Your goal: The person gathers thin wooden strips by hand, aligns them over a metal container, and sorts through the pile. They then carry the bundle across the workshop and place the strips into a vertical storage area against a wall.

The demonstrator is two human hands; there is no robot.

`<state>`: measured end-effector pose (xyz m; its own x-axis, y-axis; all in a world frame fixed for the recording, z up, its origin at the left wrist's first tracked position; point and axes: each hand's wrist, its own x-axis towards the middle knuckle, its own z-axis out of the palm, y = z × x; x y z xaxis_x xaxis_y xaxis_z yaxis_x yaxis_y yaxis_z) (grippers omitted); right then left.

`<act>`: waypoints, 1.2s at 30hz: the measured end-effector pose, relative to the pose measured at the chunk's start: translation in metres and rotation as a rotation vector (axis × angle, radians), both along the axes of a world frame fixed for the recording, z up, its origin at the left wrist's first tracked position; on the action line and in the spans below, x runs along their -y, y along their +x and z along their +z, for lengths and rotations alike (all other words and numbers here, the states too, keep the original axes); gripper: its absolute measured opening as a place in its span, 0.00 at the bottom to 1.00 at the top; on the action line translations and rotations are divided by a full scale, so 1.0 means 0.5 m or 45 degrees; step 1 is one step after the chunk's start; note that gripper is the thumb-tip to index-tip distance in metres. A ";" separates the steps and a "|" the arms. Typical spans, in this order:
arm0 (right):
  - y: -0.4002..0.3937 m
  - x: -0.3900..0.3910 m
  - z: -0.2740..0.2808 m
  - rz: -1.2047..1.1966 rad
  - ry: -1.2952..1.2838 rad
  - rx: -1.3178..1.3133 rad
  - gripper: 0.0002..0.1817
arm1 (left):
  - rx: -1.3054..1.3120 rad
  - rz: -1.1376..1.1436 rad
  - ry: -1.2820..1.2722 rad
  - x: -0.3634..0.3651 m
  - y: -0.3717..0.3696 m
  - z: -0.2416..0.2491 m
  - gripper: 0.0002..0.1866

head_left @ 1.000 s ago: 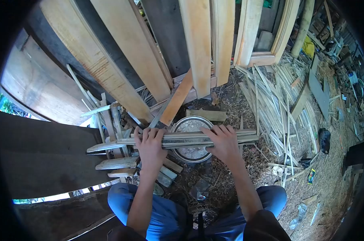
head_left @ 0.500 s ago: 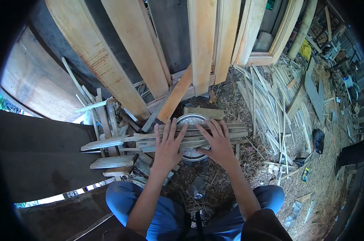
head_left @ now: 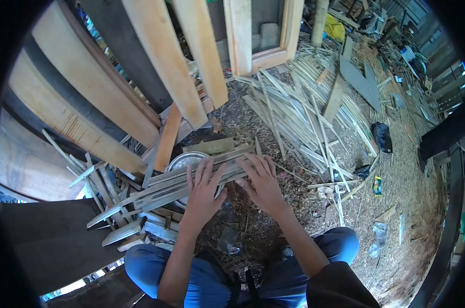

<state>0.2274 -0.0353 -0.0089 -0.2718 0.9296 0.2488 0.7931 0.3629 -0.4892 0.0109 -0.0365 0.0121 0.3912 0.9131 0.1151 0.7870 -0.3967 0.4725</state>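
A bundle of thin, weathered wooden strips lies slantwise across a round metal-rimmed basin, its right end farther from me. My left hand is on the strips near the basin's right side, fingers over the top and thumb on the near side. At the bundle's right end, my right hand curls its fingers over the strips, thumb towards me. Both hands are closed around the wood. The strips and my left hand cover much of the basin.
Long planks lean along the back beside a wooden frame. Loose slats are heaped on the ground at right. Short wood offcuts lie at left. A black bag and a clear plastic bag lie farther right.
My view has turned to the right, so the surroundings shift left. Both hands have moved right along the strips, towards their right end. The bundle now slants instead of lying nearly level.
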 end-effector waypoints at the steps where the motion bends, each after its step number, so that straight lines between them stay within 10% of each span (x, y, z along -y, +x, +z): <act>1: 0.018 0.002 -0.002 -0.019 0.004 0.002 0.31 | 0.002 -0.019 0.004 -0.005 0.018 -0.001 0.38; 18: 0.469 0.063 -0.301 -0.835 -0.456 -0.076 0.30 | -0.091 -0.548 -0.033 0.014 0.333 -0.111 0.25; 27: 0.506 0.040 -0.415 -0.942 -0.619 0.018 0.37 | -0.096 -0.447 -0.466 0.025 0.443 -0.196 0.25; 36: 0.409 0.022 -0.421 -0.870 -0.524 0.142 0.21 | -0.019 -0.228 -0.459 0.014 0.452 -0.188 0.19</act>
